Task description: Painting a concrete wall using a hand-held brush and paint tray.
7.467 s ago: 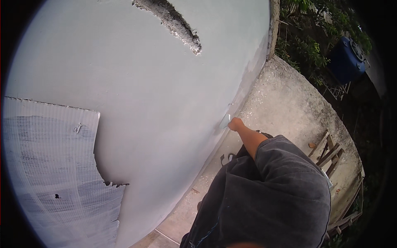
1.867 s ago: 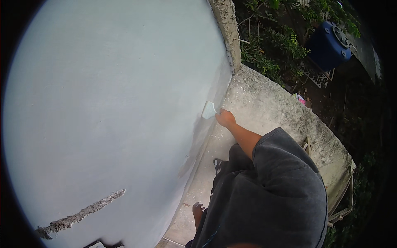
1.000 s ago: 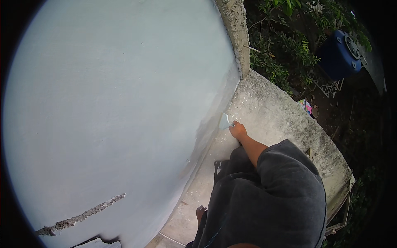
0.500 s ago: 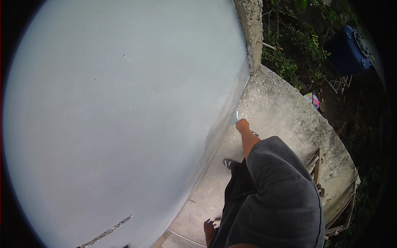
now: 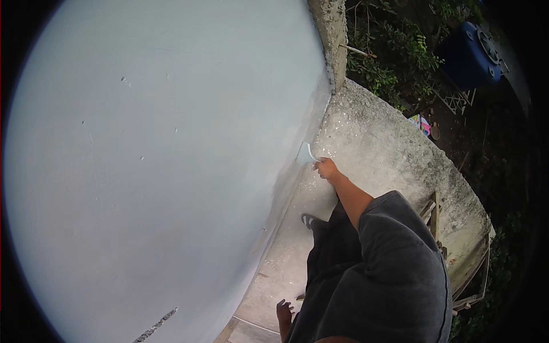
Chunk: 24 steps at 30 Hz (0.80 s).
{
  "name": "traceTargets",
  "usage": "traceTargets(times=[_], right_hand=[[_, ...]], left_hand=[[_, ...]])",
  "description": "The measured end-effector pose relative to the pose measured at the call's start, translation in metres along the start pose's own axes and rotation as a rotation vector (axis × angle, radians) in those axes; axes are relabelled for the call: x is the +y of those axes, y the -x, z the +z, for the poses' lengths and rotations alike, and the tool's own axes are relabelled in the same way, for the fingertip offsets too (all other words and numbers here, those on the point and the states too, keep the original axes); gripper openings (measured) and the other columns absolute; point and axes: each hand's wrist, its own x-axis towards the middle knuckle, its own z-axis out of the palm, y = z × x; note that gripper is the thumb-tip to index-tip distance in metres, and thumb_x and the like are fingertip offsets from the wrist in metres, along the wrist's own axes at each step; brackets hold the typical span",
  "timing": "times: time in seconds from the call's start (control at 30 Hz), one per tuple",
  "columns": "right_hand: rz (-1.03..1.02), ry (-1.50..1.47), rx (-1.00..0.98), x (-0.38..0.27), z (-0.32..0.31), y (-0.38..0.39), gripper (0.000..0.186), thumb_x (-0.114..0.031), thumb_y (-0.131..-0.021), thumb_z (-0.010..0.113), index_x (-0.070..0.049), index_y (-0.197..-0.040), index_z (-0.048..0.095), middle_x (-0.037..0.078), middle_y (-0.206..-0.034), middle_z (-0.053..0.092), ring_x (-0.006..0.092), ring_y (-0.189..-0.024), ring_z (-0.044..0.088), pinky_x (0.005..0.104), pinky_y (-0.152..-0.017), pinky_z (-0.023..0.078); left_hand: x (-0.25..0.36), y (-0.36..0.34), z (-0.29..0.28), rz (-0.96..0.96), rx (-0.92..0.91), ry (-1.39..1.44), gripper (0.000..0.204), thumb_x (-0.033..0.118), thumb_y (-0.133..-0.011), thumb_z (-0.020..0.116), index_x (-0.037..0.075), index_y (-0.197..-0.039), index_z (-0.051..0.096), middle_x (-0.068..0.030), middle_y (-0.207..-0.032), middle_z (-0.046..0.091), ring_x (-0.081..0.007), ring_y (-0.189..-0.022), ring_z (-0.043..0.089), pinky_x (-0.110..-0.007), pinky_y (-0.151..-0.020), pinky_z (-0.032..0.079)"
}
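Note:
My right hand (image 5: pixel 327 167) grips a pale scraper (image 5: pixel 305 152), whose blade lies at the bottom edge of the pale painted wall (image 5: pixel 171 154), over a darker, damp-looking band along the join with the concrete floor. Low in the view, my left hand (image 5: pixel 284 310) hangs beside my dark clothing (image 5: pixel 389 274), fingers loosely bent and apart, holding nothing. A sandalled foot (image 5: pixel 309 220) stands on the speckled concrete (image 5: pixel 366 131) near the wall.
A rough concrete edge (image 5: pixel 333 40) rises beside the wall's far end. Beyond the ledge are leafy branches (image 5: pixel 383 68), a blue tank (image 5: pixel 466 60) and colourful debris (image 5: pixel 422 124). Wooden scraps (image 5: pixel 434 214) lie at the right. A narrow chipped groove (image 5: pixel 154 324) cuts the lower wall.
Over the last seconds the view has shifted, carrying the wall's groove downward and the ribbed board out of sight. The scraper has moved back and forth slightly along the wall's base.

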Motion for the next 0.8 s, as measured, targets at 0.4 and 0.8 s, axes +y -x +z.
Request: traceTargets(times=[0.4, 0.8], right_hand=[[-0.104, -0.057, -0.151, -0.056, 0.009, 0.134, 0.018, -0.019, -0.089, 0.055, -0.004, -0.096, 0.062, 0.000, -0.066, 0.051, 0.0084, -0.050, 0.038, 0.0263, -0.044, 0.034], [0.072, 0.030, 0.060, -0.023, 0.021, 0.051, 0.017, -0.016, -0.083, 0.057, 0.001, -0.088, 0.059, 0.009, -0.063, 0.058, 0.0164, -0.044, 0.049, 0.0305, -0.041, 0.039]], left_hand=[[0.075, -0.048, -0.002, -0.136, 0.041, 0.378, 0.048, 0.017, -0.084, 0.048, 0.005, -0.129, 0.039, -0.0130, -0.104, 0.058, -0.0235, -0.080, 0.059, -0.038, -0.058, 0.049], [0.020, -0.048, 0.006, 0.094, -0.021, 0.118, 0.048, 0.016, -0.086, 0.047, 0.005, -0.132, 0.038, -0.0145, -0.109, 0.058, -0.0276, -0.086, 0.060, -0.041, -0.061, 0.050]])
